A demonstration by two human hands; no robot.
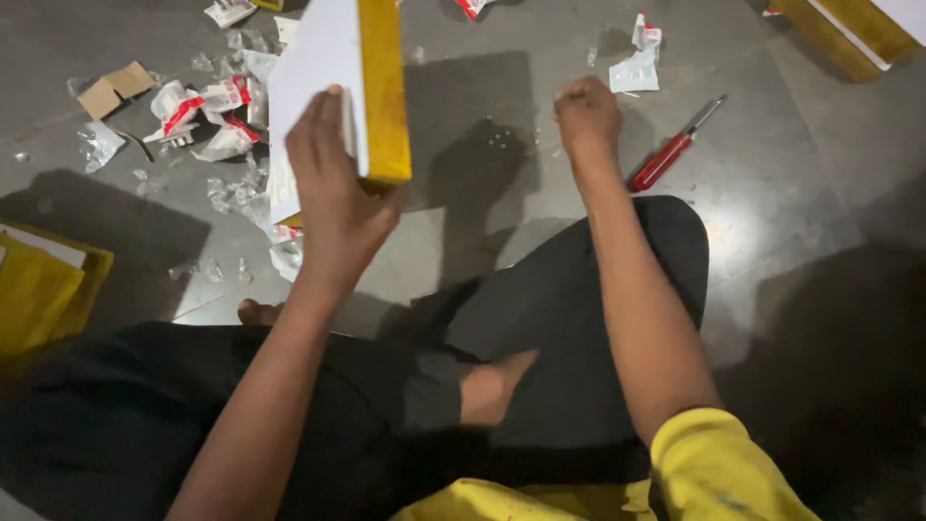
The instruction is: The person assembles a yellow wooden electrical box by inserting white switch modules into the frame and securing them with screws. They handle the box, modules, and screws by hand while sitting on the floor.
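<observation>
My left hand (333,183) grips the near end of a white board with a yellow edge (338,58), holding it upright above the grey floor. My right hand (585,116) is closed into a fist over the floor, just right of several tiny screws (498,138) lying in the board's shadow. Whether it holds anything I cannot tell. A red-handled screwdriver (666,159) lies on the floor to the right of my right hand. I sit cross-legged in dark trousers with a yellow sleeve showing.
Torn clear plastic packets with red labels (207,111) litter the floor at the left, beside a cardboard scrap (114,89). Another packet (637,63) lies at the top right. Yellow panels lie at the left edge (39,285) and top right corner (854,29).
</observation>
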